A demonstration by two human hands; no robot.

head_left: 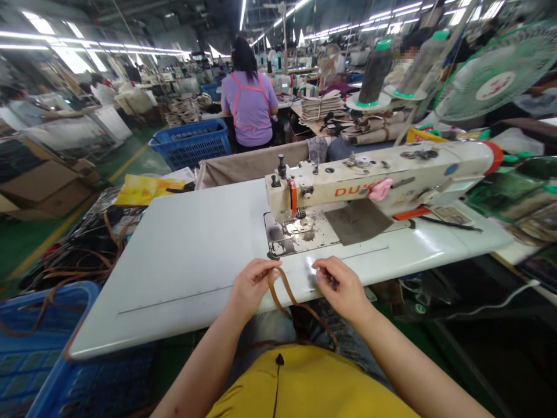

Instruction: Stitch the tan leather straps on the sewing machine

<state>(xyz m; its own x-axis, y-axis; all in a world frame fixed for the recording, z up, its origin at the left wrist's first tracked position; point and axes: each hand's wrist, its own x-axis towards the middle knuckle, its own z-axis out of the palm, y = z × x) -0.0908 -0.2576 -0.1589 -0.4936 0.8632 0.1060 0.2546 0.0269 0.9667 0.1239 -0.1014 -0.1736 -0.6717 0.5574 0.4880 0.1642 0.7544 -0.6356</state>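
My left hand is over the front edge of the white sewing table, thumb and fingers pinched on a narrow brown strap. The strap bends over at the fingertips and both lengths hang down towards my lap. To its right, apart from the strap, my right hand has its fingers curled in; whatever they may hold is hidden. Both hands are just in front of the sewing machine, whose needle area is beyond them. A dark grey-brown piece of material lies under the machine's arm.
The white table extends left. A blue basket with brown straps stands at lower left, and more straps lie behind it. Thread cones and a green fan are at right. A person in purple sits ahead.
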